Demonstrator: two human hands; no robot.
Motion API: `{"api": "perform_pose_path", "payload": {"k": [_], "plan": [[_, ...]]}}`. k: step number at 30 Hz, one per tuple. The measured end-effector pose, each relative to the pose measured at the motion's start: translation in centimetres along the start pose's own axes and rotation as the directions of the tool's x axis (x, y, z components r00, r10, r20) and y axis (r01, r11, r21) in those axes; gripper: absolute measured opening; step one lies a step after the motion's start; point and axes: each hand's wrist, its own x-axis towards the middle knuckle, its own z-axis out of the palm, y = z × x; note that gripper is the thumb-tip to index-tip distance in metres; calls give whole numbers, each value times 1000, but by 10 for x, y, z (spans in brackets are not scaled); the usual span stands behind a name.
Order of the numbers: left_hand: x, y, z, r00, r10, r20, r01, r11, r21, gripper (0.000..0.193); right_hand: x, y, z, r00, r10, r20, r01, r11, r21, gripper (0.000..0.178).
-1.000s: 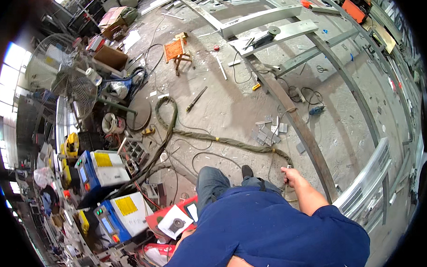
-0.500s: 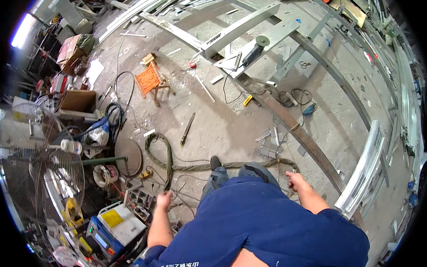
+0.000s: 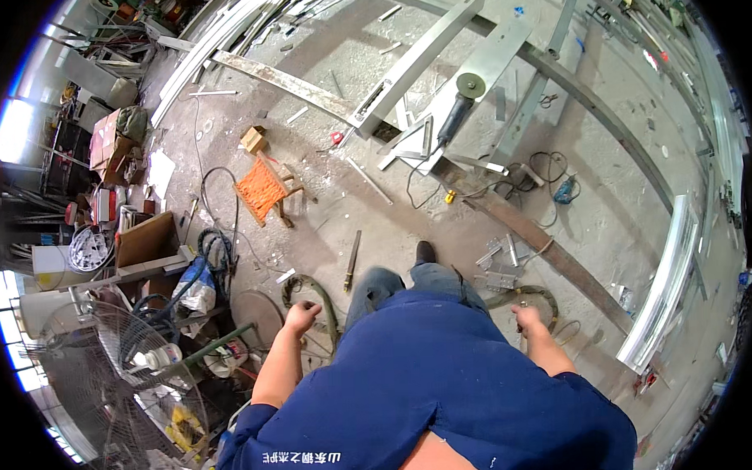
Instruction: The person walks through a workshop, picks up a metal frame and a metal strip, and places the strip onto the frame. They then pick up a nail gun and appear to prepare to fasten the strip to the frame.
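My left hand (image 3: 302,315) hangs in the air with its fingers curled together and no object showing in it. Behind it on the floor is a loop of thick olive-sleeved hose (image 3: 320,299). My right hand (image 3: 526,317) is also curled, at my right side, above the hose's other bend (image 3: 546,295); whether anything small is inside cannot be seen. A long flat file-like tool (image 3: 353,261) lies ahead of my legs. My dark shoe (image 3: 425,251) is forward on the concrete.
Ahead stands a steel frame (image 3: 551,266) carrying an angle grinder (image 3: 458,108). A blue corded power tool (image 3: 566,190) lies beyond it. An orange woven stool (image 3: 263,192) stands ahead left. A large wire fan (image 3: 116,385) is at left; bright metal profiles (image 3: 661,287) lie right.
I have stepped forward; a different foot leads, and the hose now passes partly beneath me. My left hand has swung forward and up. The floor tools sit nearer my body.
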Motion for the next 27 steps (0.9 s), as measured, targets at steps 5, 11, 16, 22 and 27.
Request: {"api": "perform_pose_path", "payload": {"k": [5, 11, 16, 22, 27], "plan": [[55, 27, -47, 973, -167, 157, 158, 985, 67, 51, 5, -33, 40, 998, 37, 51, -37, 999, -1, 29], [205, 118, -128, 948, -216, 234, 89, 885, 456, 53, -107, -138, 119, 1000, 3, -26, -7, 990, -139, 28], [426, 160, -130, 975, -109, 194, 13, 898, 439, 67, -138, -122, 152, 938, -61, -341, -25, 970, -243, 46], [695, 235, -67, 994, 11, 107, -53, 918, 394, 88, -199, -251, 192, 999, 49, 5, -36, 791, -610, 25], [915, 96, -7, 796, 601, -72, -170, 335, 927, 72, -118, -313, 173, 970, 238, -50, -225, 798, -559, 18]]}}
